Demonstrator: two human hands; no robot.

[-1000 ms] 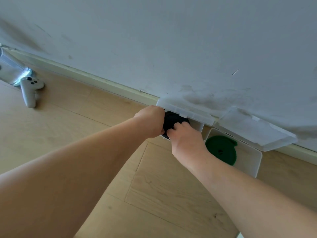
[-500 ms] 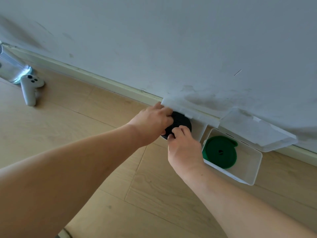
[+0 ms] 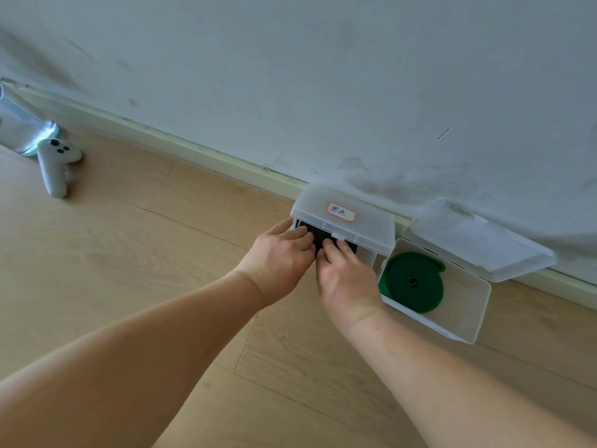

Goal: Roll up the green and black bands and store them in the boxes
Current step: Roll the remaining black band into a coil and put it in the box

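Now left hand [image 3: 277,257], right hand [image 3: 347,279] fingers straight, flat atop black band [image 3: 319,235] inside box [image 3: 370,258].

Sticker [image 3: 340,212] text: 黑色, meaning "black"
Writing: blue, by hand, inside a red border
Stands on: clear lid [image 3: 365,232], facing up

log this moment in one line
left hand, right hand: press rolled black band into labelled clear plastic box | rolled green band: in open clear plastic box
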